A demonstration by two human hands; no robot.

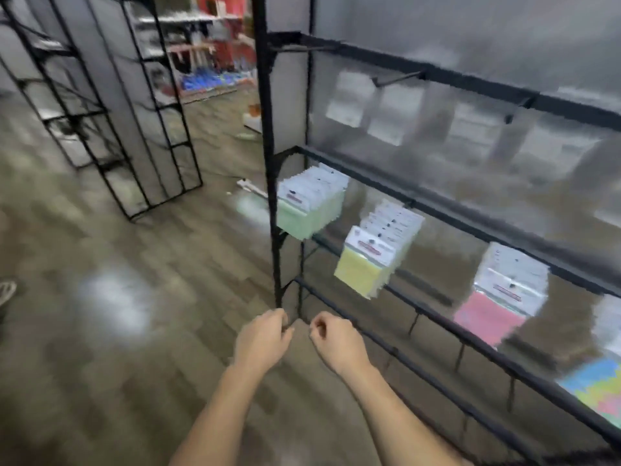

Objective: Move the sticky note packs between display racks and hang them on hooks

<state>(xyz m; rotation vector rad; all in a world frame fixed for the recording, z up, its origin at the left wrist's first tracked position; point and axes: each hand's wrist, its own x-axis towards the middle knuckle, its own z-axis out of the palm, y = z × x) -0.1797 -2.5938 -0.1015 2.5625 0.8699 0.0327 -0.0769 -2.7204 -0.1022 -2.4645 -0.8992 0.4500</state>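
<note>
With both the left hand [262,338] and right hand [331,341] loosely curled on nothing near the rack's [268,163] low rail, the risk is brushing the crowded yellow sticky note packs [373,260] on the right off their hook.

- Two bare forearms are being shown, coming up from the bottom edge of the head view.
- No sleeve, cuff, glove, watch, band or ring is being worn on any part that is being seen.
- The left hand [260,341] and the right hand [336,346] are being rendered softly by motion blur, so that nails and fine lines are not being made out.
- Nothing above the forearms is being caught by the camera.
</note>
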